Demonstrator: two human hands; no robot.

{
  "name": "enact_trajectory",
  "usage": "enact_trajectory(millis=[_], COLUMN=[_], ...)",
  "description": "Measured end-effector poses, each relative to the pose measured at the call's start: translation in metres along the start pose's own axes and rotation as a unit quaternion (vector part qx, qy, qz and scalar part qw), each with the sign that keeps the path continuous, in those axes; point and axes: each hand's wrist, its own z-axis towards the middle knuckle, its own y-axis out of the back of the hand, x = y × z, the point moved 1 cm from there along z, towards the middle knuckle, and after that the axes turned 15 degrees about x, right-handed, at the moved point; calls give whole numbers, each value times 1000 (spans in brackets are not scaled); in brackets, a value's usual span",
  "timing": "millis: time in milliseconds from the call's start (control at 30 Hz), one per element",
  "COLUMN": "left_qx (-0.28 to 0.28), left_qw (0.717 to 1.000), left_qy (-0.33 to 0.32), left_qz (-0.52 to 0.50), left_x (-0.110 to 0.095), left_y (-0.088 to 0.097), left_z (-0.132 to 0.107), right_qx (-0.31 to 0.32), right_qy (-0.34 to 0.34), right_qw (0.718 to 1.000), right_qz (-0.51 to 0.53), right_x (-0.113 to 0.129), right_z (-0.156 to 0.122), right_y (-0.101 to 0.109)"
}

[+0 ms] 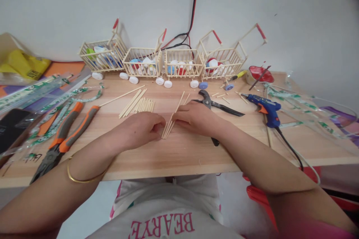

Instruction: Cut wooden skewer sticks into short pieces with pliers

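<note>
My left hand [141, 130] and my right hand [196, 118] rest on the wooden table [179, 153], fingertips meeting over a small bundle of thin wooden sticks [169, 128] that fans toward the far side. Both hands pinch or press this bundle from either side. A larger pile of sticks [138, 104] lies just beyond my left hand. Black pliers [217, 106] lie right behind my right hand.
Several stick-built carts [143, 61] holding bottle caps line the wall. A blue glue gun [266, 107] with its cord lies at right, orange-handled pliers [66, 132] at left. Plastic wrappers [305, 112] and a red tape roll [259, 74] clutter the sides.
</note>
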Motion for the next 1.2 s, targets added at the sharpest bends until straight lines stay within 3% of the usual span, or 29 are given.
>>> enact_trajectory(millis=[333,900,1067,1200], left_qx=[4,-8,-75,-160], left_qw=[999,1000,995,986], left_qy=[-21,2,1,36], left_qz=[27,21,70,37], left_x=[-1,-6,-17,-19], left_y=[-1,0,-14,-29], left_z=[2,-1,-17,-53], right_qx=[3,-15,-53,-101], right_qy=[-8,6,15,29], right_qw=[1000,1000,998,994], right_qz=[13,18,16,12], right_x=[-2,-1,-3,-4], right_z=[0,-1,-1,-1], right_y=[0,-1,0,1])
